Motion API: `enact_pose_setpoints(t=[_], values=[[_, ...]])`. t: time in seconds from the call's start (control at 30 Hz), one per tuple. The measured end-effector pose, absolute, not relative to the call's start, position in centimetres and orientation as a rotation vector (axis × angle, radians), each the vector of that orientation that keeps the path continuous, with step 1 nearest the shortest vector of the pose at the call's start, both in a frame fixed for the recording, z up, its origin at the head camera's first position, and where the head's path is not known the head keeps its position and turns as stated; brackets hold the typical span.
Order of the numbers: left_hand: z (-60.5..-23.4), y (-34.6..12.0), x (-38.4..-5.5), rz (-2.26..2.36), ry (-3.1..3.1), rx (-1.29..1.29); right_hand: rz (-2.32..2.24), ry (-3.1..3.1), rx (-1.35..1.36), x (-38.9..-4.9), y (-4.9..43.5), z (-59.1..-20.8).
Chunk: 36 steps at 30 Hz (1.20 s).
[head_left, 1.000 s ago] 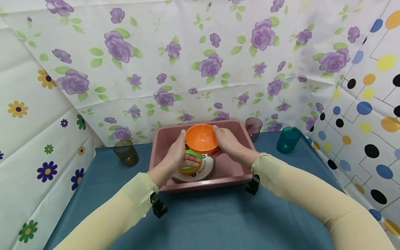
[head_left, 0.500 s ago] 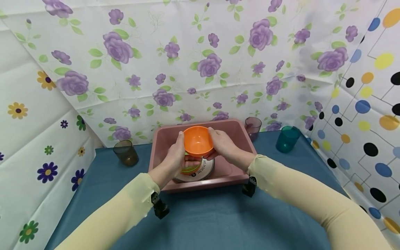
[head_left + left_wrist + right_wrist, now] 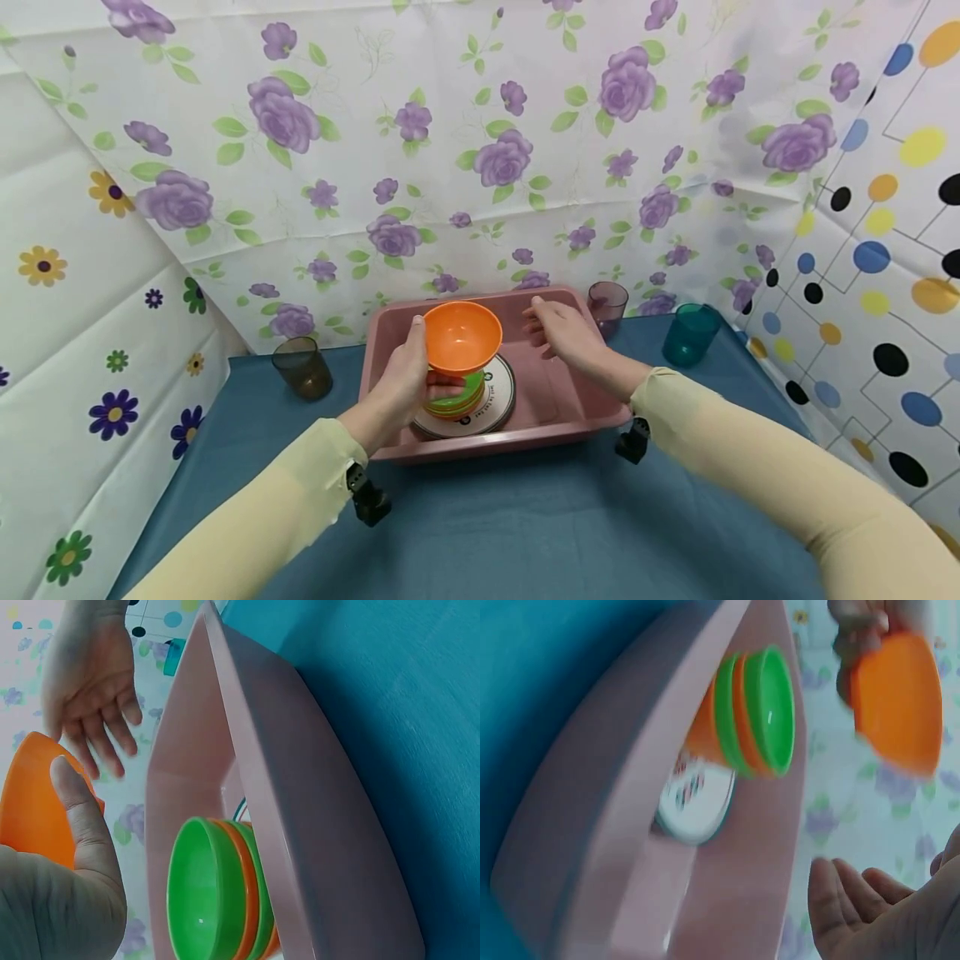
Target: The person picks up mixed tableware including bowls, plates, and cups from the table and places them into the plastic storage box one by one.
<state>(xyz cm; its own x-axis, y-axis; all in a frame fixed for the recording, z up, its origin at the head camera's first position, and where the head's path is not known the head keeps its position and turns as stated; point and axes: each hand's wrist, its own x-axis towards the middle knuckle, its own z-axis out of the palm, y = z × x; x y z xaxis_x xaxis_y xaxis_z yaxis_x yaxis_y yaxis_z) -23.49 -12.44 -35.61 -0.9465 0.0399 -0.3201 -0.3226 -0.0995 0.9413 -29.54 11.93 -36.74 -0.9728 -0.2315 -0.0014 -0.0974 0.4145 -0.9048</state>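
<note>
An orange bowl (image 3: 462, 337) is held up by my left hand (image 3: 397, 375), thumb at its rim and fingers underneath, above the pink basin (image 3: 551, 400). Below it, a stack of green and orange bowls (image 3: 199, 892) sits on a white plate (image 3: 501, 392) with printed lettering, inside the basin. My right hand (image 3: 570, 337) is apart from the bowl, over the basin's right side. Its fingers are loosely extended and hold nothing, as the left wrist view also shows.
A brown tumbler (image 3: 303, 367) stands left of the basin. A purple tumbler (image 3: 608, 308) and a teal tumbler (image 3: 690, 335) are at its right. Floral sheeting (image 3: 420, 167) hangs behind the blue tabletop (image 3: 510, 525).
Both hands held the orange bowl before. The right hand has let go and moved right, while the left hand has carried the bowl slightly left.
</note>
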Motion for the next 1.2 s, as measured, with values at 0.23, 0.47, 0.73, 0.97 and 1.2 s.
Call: enact_pose_setpoints(t=[0.23,0.47,0.73,0.97,1.2], values=[[-35.7,-13.5,-23.5,2.107,1.958,-0.352,-1.189,2.897,-0.274,-30.5,16.9,-37.8],[-35.9,-13.9,-23.5,2.088,1.991,-0.367,-0.859,2.911,-0.232,-31.0,19.4,-40.9],[-36.0,-14.0,-23.5,2.070,2.016,-0.390,-0.843,2.807,-0.235,-30.7,19.6,-43.6],[-36.0,-14.5,-23.7,2.081,2.030,-0.390,-0.917,2.828,-0.251,-30.8,19.5,-44.4],[-36.0,-15.4,-23.9,2.036,2.074,-0.322,-0.954,2.827,-0.219,-30.8,19.3,-44.5]])
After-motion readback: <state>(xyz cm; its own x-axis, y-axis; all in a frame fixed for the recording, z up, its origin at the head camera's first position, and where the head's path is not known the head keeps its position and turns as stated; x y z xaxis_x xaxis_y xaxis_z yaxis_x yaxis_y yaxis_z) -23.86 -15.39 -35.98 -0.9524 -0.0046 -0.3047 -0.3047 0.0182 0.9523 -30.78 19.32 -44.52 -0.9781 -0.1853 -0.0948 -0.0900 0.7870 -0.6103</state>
